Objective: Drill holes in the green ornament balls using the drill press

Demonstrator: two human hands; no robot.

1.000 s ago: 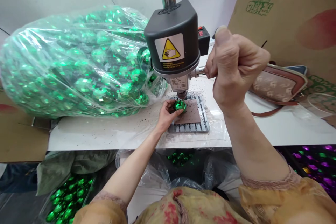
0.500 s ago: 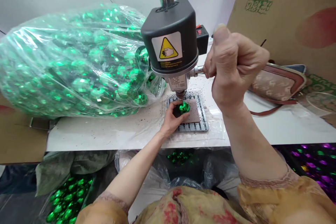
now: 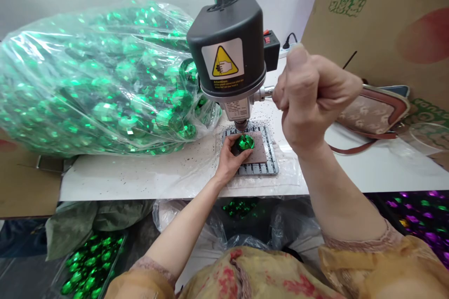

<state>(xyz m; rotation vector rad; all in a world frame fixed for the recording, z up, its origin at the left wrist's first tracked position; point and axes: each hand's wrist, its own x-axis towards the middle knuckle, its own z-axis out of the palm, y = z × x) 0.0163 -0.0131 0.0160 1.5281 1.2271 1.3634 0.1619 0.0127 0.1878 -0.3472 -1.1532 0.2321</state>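
My left hand (image 3: 228,160) pinches 1 green ball (image 3: 247,142); the drill head (image 3: 228,46) hangs above that hand, its lever (image 3: 268,92) clenched in my right hand (image 3: 313,98).

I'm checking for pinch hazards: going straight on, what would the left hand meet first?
Likely the green ball, already in the grip of the left hand. Past that, perhaps the drill chuck, though depth is unclear.
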